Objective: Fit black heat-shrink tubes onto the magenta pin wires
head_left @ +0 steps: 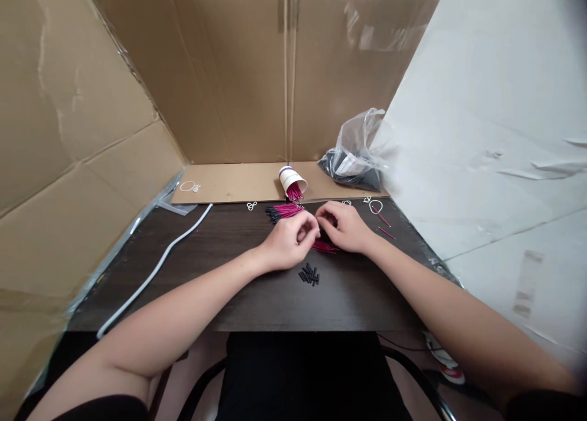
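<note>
Dark tabletop (257,308), cardboard walls (224,72); left hand (293,237) and right hand (343,225) curl close together, clamped on what, I can't tell. Pink wires (326,247) lie beside them; a careless sweep could scatter the loose black tubes (309,275) nearer the body!

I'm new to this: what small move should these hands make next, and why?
Perhaps the left hand and right hand should ease their fingers together: these are nearly meeting, though anything held there is too small to make out. Black-ended pink wires lie beyond the left hand and loose black pieces on the near side, so joining such parts seems plausible.
</note>
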Available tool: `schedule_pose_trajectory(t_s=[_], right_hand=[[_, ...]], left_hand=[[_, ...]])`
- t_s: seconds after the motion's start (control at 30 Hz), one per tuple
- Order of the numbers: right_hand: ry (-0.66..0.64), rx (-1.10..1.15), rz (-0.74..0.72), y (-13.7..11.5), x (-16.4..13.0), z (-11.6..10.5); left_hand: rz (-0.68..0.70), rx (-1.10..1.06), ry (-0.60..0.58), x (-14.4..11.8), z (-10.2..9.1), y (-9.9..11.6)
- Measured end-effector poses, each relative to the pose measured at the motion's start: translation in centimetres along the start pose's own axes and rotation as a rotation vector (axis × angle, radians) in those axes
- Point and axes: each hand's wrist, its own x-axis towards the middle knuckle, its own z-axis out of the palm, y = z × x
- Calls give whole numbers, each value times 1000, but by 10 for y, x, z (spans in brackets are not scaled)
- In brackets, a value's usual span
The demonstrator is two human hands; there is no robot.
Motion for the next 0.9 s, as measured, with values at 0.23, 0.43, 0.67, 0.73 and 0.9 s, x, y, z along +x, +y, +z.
schedule_pose_trajectory(t_s=[0.23, 0.43, 0.67, 0.73, 0.9], right_hand=[[156, 32, 88, -8, 1, -4], [174, 33, 39, -12, 0, -4], [151, 30, 12, -15, 1, -3], [146, 27, 7, -15, 1, -4], [158, 8, 2, -14, 0, -5]], left_hand=[[-279, -364, 374, 18, 0, -38], [-337, -463, 348, 18, 2, -36], [-350, -457, 307, 17, 3, -33], [-351, -460, 302, 17, 3, -33], [-349, -460, 300, 17, 3, -32]])
